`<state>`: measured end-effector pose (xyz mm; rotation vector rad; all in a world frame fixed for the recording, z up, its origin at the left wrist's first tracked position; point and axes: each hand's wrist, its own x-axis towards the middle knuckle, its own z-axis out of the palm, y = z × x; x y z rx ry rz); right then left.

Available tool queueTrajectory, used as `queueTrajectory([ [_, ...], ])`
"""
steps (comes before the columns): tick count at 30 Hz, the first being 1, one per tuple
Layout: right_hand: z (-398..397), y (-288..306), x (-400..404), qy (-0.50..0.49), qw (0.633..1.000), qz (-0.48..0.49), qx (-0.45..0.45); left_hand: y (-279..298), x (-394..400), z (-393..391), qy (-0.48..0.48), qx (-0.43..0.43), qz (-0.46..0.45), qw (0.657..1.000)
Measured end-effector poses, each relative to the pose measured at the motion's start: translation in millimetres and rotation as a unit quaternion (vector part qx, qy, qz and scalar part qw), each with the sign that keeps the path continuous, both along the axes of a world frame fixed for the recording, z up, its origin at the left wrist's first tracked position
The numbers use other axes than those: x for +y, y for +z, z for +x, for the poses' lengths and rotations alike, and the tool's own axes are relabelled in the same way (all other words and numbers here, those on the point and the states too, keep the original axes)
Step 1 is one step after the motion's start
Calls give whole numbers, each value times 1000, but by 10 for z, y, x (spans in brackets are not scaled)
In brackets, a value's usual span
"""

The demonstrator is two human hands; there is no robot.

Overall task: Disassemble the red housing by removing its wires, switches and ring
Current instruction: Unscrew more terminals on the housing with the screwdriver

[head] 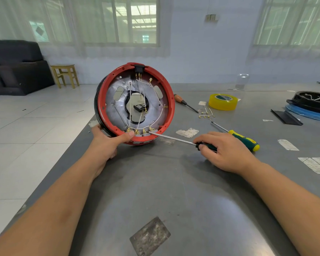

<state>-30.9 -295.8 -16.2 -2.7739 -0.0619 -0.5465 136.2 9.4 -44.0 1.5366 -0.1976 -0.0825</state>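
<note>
The round red housing (pixel 171 108) stands on edge on the grey table, its open side facing me. Inside lie a silver plate, several white wires (pixel 130 104) with gold terminals, and a black switch (pixel 138 68) at the top. A black ring (pixel 96 106) shows behind its left rim. My left hand (pixel 109 141) grips the lower left rim, thumb on the red edge. My right hand (pixel 224 150) holds a green-handled screwdriver (pixel 172 138), its tip at the gold terminals (pixel 146 131) along the bottom.
A second green and yellow screwdriver (pixel 244 140) lies just behind my right hand. Further back lie loose wires (pixel 206 112), a wooden-handled tool (pixel 184 102), a yellow tape roll (pixel 223 101) and black and blue parts (pixel 310 106). The table's left edge runs close to the housing.
</note>
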Motion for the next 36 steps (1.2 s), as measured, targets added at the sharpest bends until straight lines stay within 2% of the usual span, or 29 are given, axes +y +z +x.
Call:
queueTrajectory([
  [6, 45, -43, -6, -6, 998, 24, -59, 68, 31, -7, -7, 29, -50, 998],
  [10, 59, -69, 40, 7, 999, -15, -41, 37, 49, 21, -6, 36, -42, 998],
  [14, 47, -51, 48, 18, 998, -42, -42, 5, 56, 11, -20, 20, -61, 998],
  [23, 27, 12, -39, 25, 995, -58, -82, 0, 54, -54, -29, -16, -37, 999],
  [36, 53, 171, -1, 49, 995, -78, -25, 16, 101, -67, -65, -10, -52, 996],
])
